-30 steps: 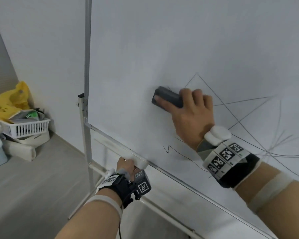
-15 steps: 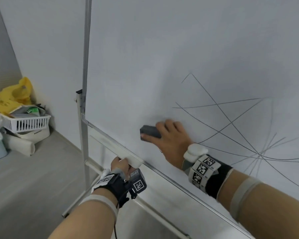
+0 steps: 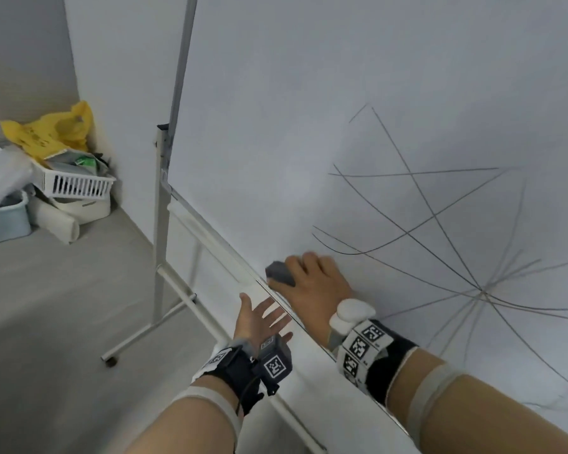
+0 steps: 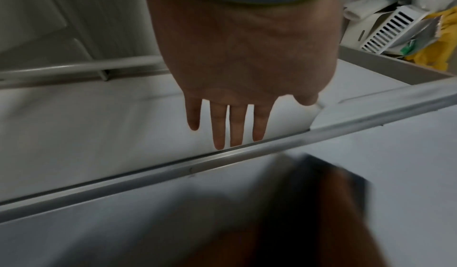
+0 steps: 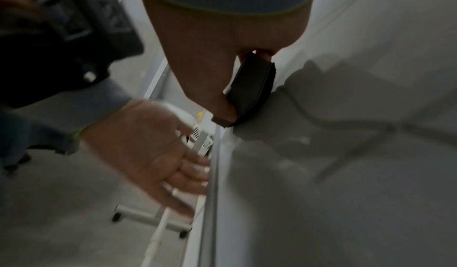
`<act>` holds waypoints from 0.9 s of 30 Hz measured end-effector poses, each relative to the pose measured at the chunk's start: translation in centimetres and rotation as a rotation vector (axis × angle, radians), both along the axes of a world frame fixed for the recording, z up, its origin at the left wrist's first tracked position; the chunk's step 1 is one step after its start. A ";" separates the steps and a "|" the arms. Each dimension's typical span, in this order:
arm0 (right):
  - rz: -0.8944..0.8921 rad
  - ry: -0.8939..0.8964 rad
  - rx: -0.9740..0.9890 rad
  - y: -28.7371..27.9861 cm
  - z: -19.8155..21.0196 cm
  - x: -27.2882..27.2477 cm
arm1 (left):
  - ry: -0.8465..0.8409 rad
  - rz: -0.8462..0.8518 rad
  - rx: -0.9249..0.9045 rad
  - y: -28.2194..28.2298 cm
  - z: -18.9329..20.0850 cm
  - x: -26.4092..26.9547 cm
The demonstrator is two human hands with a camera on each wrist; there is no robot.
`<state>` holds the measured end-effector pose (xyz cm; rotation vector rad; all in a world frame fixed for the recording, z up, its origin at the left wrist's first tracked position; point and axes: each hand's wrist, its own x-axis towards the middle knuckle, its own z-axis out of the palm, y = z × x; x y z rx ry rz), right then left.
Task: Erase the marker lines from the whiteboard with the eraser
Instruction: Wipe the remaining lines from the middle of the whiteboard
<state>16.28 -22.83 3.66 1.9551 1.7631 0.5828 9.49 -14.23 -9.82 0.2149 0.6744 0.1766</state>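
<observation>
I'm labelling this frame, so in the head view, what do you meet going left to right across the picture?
Pale blue tub → yellow bag → white basket → whiteboard stand's upright post → open left hand → eraser → right hand gripping it → marker lines on the whiteboard.

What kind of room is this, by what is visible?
Probably an office or storage corner: a wheeled whiteboard on a metal stand, and a white basket and yellow bag heaped against the wall.
</observation>
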 end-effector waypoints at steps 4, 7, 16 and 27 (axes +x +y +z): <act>0.011 -0.020 -0.008 -1.0 0.1 0.7 | -0.020 0.011 -0.027 -1.2 0.7 0.6; 0.066 -0.142 0.252 1.8 6.3 1.5 | 0.026 0.069 -0.030 -2.0 2.4 1.3; -0.044 -0.157 0.652 4.3 13.6 1.5 | 0.138 0.115 0.020 -2.6 1.9 2.3; 0.081 -0.072 0.419 -0.6 9.2 1.0 | 0.164 0.093 0.086 -4.1 0.8 2.5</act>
